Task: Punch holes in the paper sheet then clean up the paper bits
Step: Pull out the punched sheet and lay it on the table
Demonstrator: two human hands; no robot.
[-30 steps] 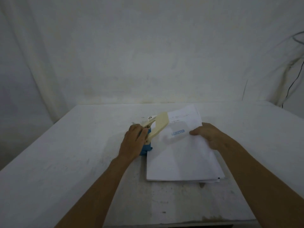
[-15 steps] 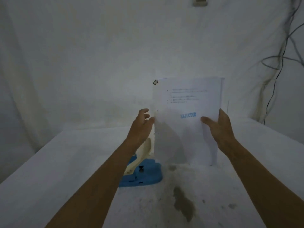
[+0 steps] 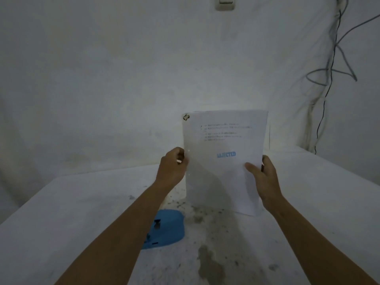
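— What's lowest on the left?
— A blue hole punch [image 3: 164, 230] on the white worktop [image 3: 61, 212], partly hidden behind the left forearm.
— And the hands?
— The left hand [image 3: 171, 168] pinches the paper's left edge, beside two small punched holes. The paper [image 3: 224, 161] stands upright above the worktop, blue stamp facing the camera, a torn mark at its top left corner. The right hand [image 3: 262, 173] grips its right edge, thumb in front.
— Further right?
— Cables [image 3: 333, 68] hang down the wall.
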